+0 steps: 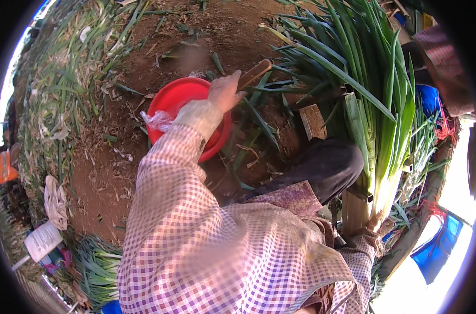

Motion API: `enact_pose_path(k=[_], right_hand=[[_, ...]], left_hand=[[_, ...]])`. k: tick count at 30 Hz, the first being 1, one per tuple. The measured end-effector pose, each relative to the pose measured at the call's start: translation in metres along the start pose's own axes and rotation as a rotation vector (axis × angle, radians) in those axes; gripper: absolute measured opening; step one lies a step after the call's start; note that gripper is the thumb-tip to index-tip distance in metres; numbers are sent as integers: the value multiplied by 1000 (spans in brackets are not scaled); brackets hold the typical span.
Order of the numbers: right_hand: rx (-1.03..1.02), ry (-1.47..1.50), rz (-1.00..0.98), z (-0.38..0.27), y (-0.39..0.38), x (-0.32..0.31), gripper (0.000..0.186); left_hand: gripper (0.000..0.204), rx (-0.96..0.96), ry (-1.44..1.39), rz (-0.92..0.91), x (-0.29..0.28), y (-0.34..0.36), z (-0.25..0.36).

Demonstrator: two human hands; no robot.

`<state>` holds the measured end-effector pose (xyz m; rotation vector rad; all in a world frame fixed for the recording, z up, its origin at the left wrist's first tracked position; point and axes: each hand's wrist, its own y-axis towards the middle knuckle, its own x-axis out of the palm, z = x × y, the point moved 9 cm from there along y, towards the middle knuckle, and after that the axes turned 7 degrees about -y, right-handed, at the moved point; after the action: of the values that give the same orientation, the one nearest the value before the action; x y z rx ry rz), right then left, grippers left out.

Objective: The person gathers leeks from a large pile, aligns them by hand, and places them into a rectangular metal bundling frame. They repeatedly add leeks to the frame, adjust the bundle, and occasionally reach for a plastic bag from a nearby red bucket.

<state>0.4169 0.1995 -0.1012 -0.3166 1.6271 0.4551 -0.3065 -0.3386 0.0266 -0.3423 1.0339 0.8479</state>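
My left hand (225, 93) is reaching out over a red plastic basin (167, 89), its fingers closed around a flat brown wooden handle (256, 74). Whatever the handle belongs to is hidden by the hand. Crumpled clear plastic (158, 121) lies at the basin's left side. On my right stands a tall bundle of large green onions (374, 120), green leaves up and white stems (385, 196) down. The cuff of my right sleeve (369, 240) is close to the root ends; my right hand itself is hidden there.
Cut green leaves lie over the brown soil (102, 178), with a heap of trimmings (60, 94) at far left. A small wooden block (312, 121) is beside my dark-trousered knee (332, 162). More onions (99, 269) lie at lower left. Another person's checked sleeve (450, 68) shows at upper right.
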Motion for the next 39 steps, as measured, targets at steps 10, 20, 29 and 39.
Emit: enact_pose_path(k=[10, 20, 29, 39], right_hand=[[-47, -48, 110, -23, -25, -50, 31], [64, 16, -9, -42, 2, -25, 31], [124, 29, 15, -38, -19, -39, 31], [130, 57, 4, -44, -17, -39, 31]], left_hand=[[32, -162, -133, 221, -191, 42, 32], [43, 467, -68, 243, -212, 82, 123], [53, 569, 715, -97, 8, 95, 4], [12, -42, -139, 178, -82, -20, -87]])
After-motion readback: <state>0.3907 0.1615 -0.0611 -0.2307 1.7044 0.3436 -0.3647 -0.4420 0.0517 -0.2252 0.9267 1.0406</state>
